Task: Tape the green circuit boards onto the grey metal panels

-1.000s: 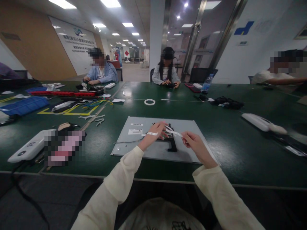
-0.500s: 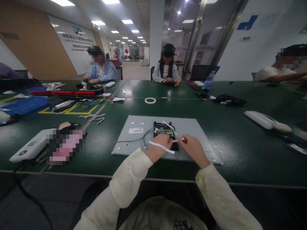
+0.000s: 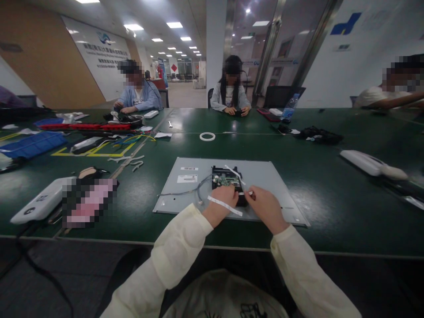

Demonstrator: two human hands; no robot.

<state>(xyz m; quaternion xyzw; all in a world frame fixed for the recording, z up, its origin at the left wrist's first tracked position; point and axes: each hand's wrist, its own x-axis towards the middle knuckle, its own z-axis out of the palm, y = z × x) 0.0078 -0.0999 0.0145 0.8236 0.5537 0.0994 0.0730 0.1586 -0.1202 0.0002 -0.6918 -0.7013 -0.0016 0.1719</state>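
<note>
A grey flat panel (image 3: 185, 201) lies on the table before me, with a black frame holding a green circuit board (image 3: 225, 180) on its middle. My left hand (image 3: 222, 201) is curled over the near part of the frame, fingers closed on one end of a short strip of white tape (image 3: 241, 193). The other end is pinched between the thumb and finger of my right hand (image 3: 265, 205), just to the right. A second white strip (image 3: 225, 206) hangs across the back of my left hand. A third strip (image 3: 235, 174) slants over the frame's upper right. Grey cables (image 3: 185, 193) run left from the board.
Beyond the panel lies a white ring-shaped roll (image 3: 207, 136). To the left are a white device (image 3: 43, 201), a blue tray (image 3: 33, 145) and a red strip-shaped object (image 3: 86, 126). A bottle (image 3: 290, 107) stands far right. Several people sit around the table.
My right hand has shifted slightly left, closer to my left hand. Less of the strip's end shows past its fingertips. The whole view has shifted a little; my left hand stays over the frame.
</note>
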